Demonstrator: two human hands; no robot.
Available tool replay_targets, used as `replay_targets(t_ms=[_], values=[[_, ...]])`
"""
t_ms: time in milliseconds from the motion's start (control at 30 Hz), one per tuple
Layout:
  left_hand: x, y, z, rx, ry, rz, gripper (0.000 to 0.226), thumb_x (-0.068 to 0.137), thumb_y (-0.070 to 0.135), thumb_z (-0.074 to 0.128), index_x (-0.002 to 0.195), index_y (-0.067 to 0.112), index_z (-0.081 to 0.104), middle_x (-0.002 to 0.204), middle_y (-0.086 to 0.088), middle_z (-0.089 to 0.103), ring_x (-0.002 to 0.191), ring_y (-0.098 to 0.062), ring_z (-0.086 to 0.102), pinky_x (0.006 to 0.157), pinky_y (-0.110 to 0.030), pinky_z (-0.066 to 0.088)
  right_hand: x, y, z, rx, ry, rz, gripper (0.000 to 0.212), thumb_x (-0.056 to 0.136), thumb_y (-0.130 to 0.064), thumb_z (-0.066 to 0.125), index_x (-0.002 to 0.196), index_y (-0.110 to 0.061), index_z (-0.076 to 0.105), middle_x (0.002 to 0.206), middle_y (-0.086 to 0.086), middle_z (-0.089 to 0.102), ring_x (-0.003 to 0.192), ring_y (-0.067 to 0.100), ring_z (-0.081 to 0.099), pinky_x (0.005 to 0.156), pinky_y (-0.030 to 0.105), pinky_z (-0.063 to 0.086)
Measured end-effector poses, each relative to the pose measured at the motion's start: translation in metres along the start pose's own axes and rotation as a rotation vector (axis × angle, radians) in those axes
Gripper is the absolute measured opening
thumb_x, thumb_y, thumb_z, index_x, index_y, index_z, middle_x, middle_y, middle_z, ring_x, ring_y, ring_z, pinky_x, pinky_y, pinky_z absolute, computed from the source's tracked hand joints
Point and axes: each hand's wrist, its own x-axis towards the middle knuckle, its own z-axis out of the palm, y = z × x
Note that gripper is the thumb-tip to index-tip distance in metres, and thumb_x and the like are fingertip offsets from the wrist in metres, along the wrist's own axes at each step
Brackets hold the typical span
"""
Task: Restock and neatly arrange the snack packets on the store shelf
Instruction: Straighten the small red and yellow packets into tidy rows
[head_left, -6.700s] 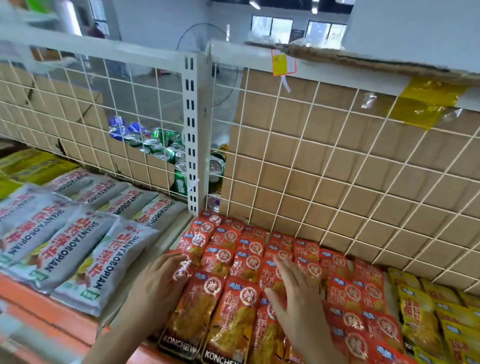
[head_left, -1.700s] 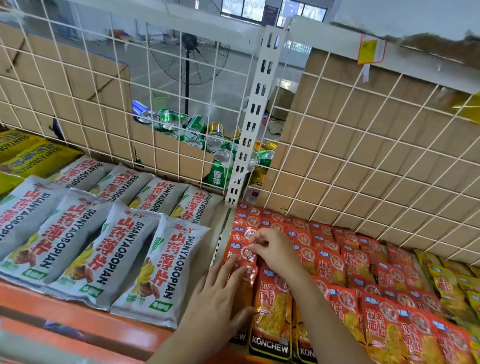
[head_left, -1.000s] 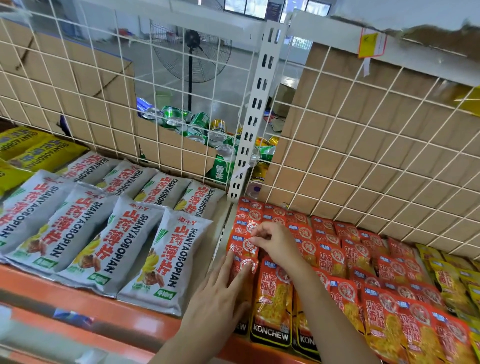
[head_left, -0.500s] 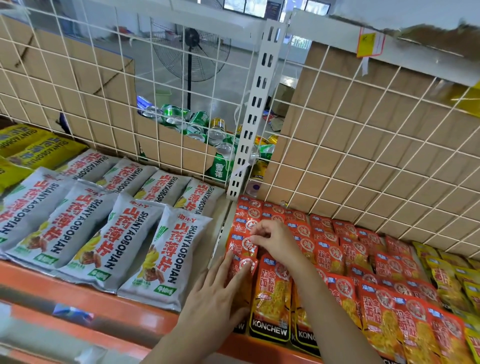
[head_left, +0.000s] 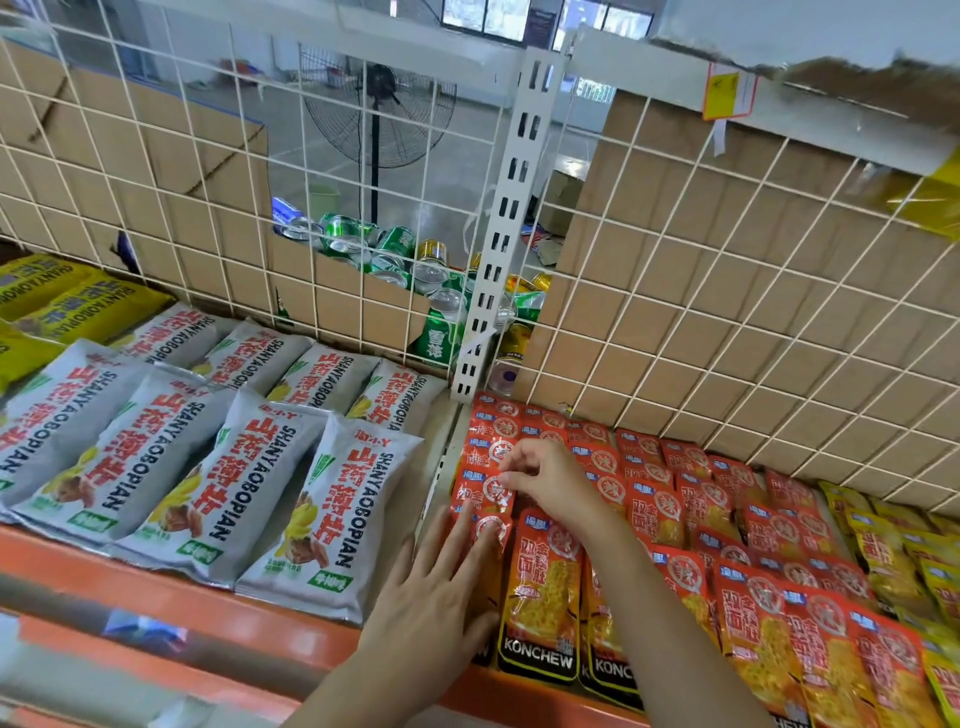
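Both hands have shifted to the leftmost column of orange packets on the shelf, so straightening continues there. Left hand presses flat, fingers straight, on the front packet; right hand pinches the second packet. The packets are glossy and overlapping.

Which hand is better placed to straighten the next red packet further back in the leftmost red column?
Probably the right hand. It pinches a red packet midway up that column, close to the back rows. The left hand lies flat on the front packet, near the shelf edge.
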Motion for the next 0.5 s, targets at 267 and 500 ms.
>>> replay_targets(t_ms=[267,500], values=[[0.0001,-0.0036,0.005,0.053,0.036,0.064,0.086,0.076,0.063,0.036,0.148,0.019,0.017,0.142,-0.001,0.044,0.132,-0.017,0.031,0.103,-0.038,0.022,0.0001,-0.0013,-0.0024,0.009,-0.032,-0.002,0.014,0.084,-0.019,0.068,0.079,-0.029,0.06,0.097,-0.002,0.069,0.091,0.01,0.063,0.084,0.031,0.051],[-0.0008,-0.0036,0.0039,0.019,0.044,0.07,0.086,0.073,0.066,0.037,0.146,0.022,0.02,0.136,0.003,0.052,0.127,-0.017,0.046,0.103,-0.036,0.04,-0.0013,-0.0015,-0.0024,-0.013,-0.037,-0.014,0.016,0.084,-0.02,0.067,0.077,-0.032,0.058,0.098,-0.002,0.068,0.091,0.01,0.063,0.077,0.023,0.047]])
